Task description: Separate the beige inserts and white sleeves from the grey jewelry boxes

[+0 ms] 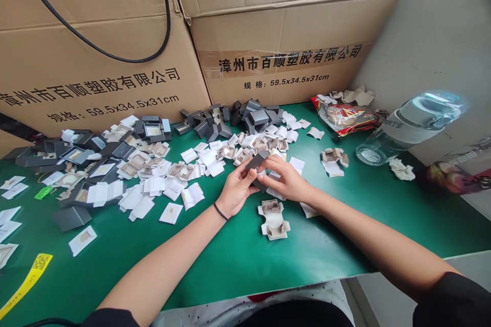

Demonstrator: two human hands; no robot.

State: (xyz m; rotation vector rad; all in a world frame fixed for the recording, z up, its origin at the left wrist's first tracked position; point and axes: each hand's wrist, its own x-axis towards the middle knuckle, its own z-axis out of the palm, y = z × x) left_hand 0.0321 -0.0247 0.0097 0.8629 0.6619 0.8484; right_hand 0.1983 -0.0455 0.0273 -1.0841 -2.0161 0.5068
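Between both hands is a small dark grey box (258,161), held above the green table. My left hand (237,189), with a black band at the wrist, grips its left side, thumb on top. My right hand (284,178) holds the box from the right, its fingers curled around it; part of the box is hidden behind the fingers. Just below the hands lies an unfolded grey-white paperboard insert (274,219). Beyond and to the left spreads a heap of white paper cards (209,158) and similar inserts (134,163).
More dark boxes (255,115) pile up against large cardboard cartons (284,41). At the right stand a clear bottle (406,127) and a red snack bag (341,115), with crumpled tissue (402,169) nearby. A yellow tag (28,283) lies front left on the green table (215,271).
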